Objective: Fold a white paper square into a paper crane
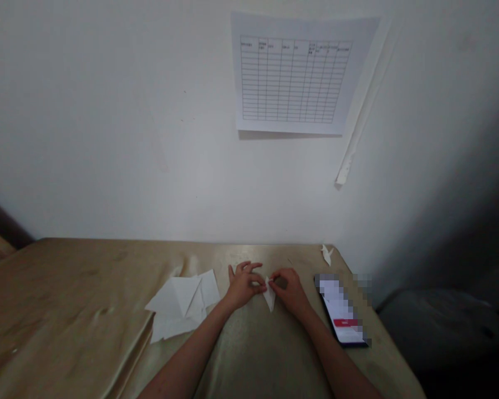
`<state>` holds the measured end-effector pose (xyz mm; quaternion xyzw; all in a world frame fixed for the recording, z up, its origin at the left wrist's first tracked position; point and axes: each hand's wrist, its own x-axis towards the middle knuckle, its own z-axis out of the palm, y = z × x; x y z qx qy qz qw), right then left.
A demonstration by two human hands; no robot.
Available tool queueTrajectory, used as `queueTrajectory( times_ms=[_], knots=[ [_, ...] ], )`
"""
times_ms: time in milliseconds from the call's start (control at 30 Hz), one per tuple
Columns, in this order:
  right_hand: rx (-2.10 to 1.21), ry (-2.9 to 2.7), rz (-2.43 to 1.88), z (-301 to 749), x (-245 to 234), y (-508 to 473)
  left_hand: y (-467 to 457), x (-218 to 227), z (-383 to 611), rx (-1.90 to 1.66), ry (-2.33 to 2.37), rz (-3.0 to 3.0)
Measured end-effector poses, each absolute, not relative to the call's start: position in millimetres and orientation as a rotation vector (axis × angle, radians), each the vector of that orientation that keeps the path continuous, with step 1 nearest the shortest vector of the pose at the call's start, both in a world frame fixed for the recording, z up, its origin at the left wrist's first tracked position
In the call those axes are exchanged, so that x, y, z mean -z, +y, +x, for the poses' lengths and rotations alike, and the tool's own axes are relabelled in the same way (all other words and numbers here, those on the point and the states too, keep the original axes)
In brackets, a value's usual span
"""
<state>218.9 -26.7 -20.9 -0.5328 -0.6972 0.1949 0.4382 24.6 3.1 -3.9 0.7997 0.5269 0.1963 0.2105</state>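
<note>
Between my two hands is a small piece of folded white paper [269, 298], narrow and pointed toward me at its lower end. My left hand [244, 287] pinches its upper left edge with thumb and index finger, the other fingers spread away. From the other side, my right hand [290, 285] pinches the paper near its top. The fingertips hide part of the upper folds. Left of my left forearm lies a loose pile of white paper sheets [178, 302], some of them creased or cut at angles.
A smartphone [343, 310] with a lit screen lies right of my right forearm. Beyond it, a small folded paper figure [326, 255] sits near the table's back right corner. The table [249, 354] has a wrinkled brownish cover and meets a white wall bearing a printed chart [295, 83].
</note>
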Motion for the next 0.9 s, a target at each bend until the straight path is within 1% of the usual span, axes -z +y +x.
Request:
queueTrajectory(
  times_ms=[467, 900],
  knots=[
    [-0.55, -1.693, -1.296, 219.4, 19.1, -23.5, 3.9, 6.3, 25.7, -0.576, 1.455, 2.197],
    [-0.489, -1.665, -1.389, 222.4, 23.2, -23.7, -0.6, 1.2, 29.1, -0.677, 1.468, 2.174]
  ],
)
